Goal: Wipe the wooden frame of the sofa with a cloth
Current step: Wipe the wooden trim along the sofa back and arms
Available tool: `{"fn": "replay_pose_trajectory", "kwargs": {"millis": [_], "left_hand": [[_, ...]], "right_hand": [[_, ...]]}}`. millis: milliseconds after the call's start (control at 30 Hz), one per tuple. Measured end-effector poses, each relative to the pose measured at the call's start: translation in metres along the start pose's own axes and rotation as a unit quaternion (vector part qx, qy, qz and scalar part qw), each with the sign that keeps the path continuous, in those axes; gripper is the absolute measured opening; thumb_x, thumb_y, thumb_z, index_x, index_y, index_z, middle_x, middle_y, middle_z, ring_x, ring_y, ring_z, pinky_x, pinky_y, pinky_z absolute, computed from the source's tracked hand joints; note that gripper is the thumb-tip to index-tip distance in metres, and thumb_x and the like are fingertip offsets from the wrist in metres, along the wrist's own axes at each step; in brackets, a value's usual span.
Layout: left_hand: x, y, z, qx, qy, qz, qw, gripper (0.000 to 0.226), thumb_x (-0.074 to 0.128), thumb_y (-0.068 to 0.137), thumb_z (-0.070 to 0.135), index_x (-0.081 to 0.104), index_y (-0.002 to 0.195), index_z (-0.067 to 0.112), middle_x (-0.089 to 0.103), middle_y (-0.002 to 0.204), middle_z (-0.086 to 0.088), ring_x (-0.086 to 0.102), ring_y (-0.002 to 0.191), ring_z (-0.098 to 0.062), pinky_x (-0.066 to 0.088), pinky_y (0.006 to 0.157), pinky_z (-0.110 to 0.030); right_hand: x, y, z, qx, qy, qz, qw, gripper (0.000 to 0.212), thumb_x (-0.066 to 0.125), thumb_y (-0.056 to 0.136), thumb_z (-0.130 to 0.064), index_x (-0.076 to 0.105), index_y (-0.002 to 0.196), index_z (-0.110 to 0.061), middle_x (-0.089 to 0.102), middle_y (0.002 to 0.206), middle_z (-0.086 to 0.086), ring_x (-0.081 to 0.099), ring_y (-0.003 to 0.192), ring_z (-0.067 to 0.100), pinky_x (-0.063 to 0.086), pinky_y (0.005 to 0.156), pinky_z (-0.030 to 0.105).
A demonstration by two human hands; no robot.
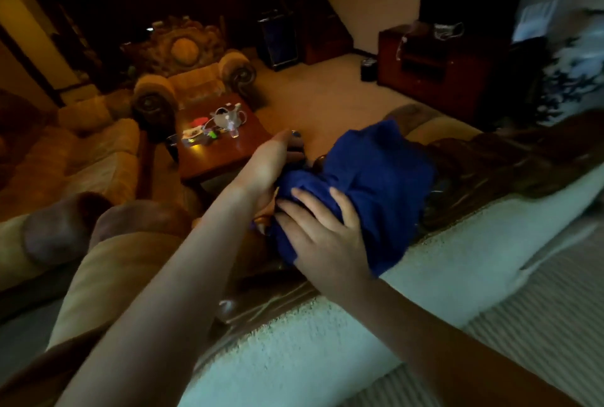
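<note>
A blue cloth (366,187) lies bunched on the sofa's carved wooden frame (490,161), under and between both hands. The right hand (323,230) lies on it with fingers spread flat, pressing. The left hand (268,168) touches the cloth's left edge; I cannot tell whether its fingers grip.

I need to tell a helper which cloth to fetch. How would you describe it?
Find the sofa's dark carved wooden frame along the top of its pale backrest. Draped there, under both hands, lies the cloth: deep blue, crumpled, unlike the brown and beige around it.
</note>
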State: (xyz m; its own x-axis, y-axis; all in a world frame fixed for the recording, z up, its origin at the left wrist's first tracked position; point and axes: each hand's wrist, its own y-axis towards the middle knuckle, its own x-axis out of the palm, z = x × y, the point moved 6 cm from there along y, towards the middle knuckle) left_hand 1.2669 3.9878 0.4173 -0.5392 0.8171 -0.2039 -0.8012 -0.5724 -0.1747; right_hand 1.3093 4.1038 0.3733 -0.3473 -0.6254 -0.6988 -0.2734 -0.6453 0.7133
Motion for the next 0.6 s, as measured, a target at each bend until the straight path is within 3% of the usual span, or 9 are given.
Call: {"fn": "replay_pose_trajectory", "kwargs": {"millis": [100, 167, 233, 267, 333, 433, 533, 600], "left_hand": [[0.002, 0.009, -0.013, 0.005, -0.053, -0.076, 0.996, 0.045, 0.028, 0.1, 0.043, 0.058, 0.119, 0.015, 0.061, 0.121, -0.015, 0.058, 0.107, -0.026, 0.044, 0.097, -0.038], [0.005, 0.013, -0.021, 0.035, -0.027, -0.091, 0.995, 0.043, 0.027, 0.1, 0.045, 0.054, 0.125, 0.023, 0.056, 0.129, -0.007, 0.051, 0.12, -0.023, 0.036, 0.106, -0.041], [0.013, 0.005, -0.019, 0.16, 0.096, -0.071, 0.98, 0.043, 0.026, 0.101, 0.042, 0.046, 0.135, 0.025, 0.047, 0.139, -0.002, 0.038, 0.127, -0.007, 0.026, 0.108, -0.026], [0.019, -0.004, -0.016, 0.24, 0.151, -0.055, 0.957, 0.043, 0.026, 0.102, 0.04, 0.043, 0.138, 0.025, 0.043, 0.142, -0.001, 0.035, 0.122, 0.002, 0.023, 0.101, -0.017], [0.03, -0.02, -0.015, 0.345, 0.23, -0.04, 0.909, 0.043, 0.028, 0.101, 0.038, 0.039, 0.14, 0.026, 0.04, 0.144, 0.001, 0.036, 0.121, 0.0, 0.021, 0.093, -0.014], [0.033, -0.021, -0.021, 0.357, 0.255, -0.025, 0.898, 0.043, 0.029, 0.1, 0.038, 0.037, 0.142, 0.03, 0.038, 0.145, 0.003, 0.038, 0.126, -0.013, 0.021, 0.091, -0.024], [0.033, -0.018, -0.023, 0.358, 0.263, -0.025, 0.895, 0.043, 0.028, 0.101, 0.036, 0.036, 0.143, 0.029, 0.039, 0.144, 0.003, 0.039, 0.126, -0.015, 0.024, 0.091, -0.023], [0.034, -0.018, -0.024, 0.358, 0.25, -0.036, 0.899, 0.043, 0.027, 0.101, 0.036, 0.036, 0.143, 0.03, 0.042, 0.143, 0.002, 0.041, 0.126, -0.015, 0.024, 0.092, -0.023]], "right_hand": [[-0.009, 0.001, 0.016, 0.028, -0.022, 0.002, 0.999, 0.038, 0.048, 0.081, -0.019, 0.063, 0.116, -0.021, 0.058, 0.131, 0.0, 0.042, 0.128, 0.016, 0.014, 0.112, 0.044], [-0.023, -0.001, 0.047, 0.137, -0.034, 0.03, 0.989, 0.059, 0.05, 0.065, -0.016, 0.054, 0.124, -0.018, 0.049, 0.139, 0.005, 0.035, 0.131, 0.022, 0.012, 0.11, 0.05], [-0.044, -0.012, 0.09, 0.304, 0.004, 0.109, 0.946, 0.062, 0.044, 0.068, -0.004, 0.052, 0.128, -0.013, 0.043, 0.142, 0.011, 0.034, 0.132, 0.028, 0.022, 0.11, 0.051], [-0.052, -0.022, 0.108, 0.382, 0.045, 0.149, 0.911, 0.056, 0.041, 0.072, -0.001, 0.054, 0.126, -0.007, 0.043, 0.14, 0.016, 0.036, 0.13, 0.031, 0.027, 0.109, 0.046], [-0.053, -0.047, 0.113, 0.49, 0.096, 0.219, 0.838, 0.036, 0.043, 0.08, -0.007, 0.057, 0.113, 0.002, 0.048, 0.124, 0.024, 0.045, 0.117, 0.035, 0.034, 0.102, 0.039], [-0.017, -0.06, 0.043, 0.505, 0.16, 0.248, 0.811, 0.023, 0.047, 0.086, -0.022, 0.055, 0.093, -0.002, 0.05, 0.097, 0.017, 0.048, 0.09, 0.025, 0.042, 0.08, 0.042], [0.016, -0.056, -0.018, 0.496, 0.206, 0.225, 0.813, 0.025, 0.043, 0.082, -0.031, 0.055, 0.092, -0.013, 0.055, 0.097, 0.012, 0.051, 0.088, 0.02, 0.04, 0.075, 0.029], [0.014, -0.052, -0.01, 0.489, 0.185, 0.223, 0.823, 0.025, 0.041, 0.076, -0.026, 0.056, 0.092, -0.013, 0.056, 0.093, 0.008, 0.048, 0.088, 0.018, 0.034, 0.072, 0.027]]}}
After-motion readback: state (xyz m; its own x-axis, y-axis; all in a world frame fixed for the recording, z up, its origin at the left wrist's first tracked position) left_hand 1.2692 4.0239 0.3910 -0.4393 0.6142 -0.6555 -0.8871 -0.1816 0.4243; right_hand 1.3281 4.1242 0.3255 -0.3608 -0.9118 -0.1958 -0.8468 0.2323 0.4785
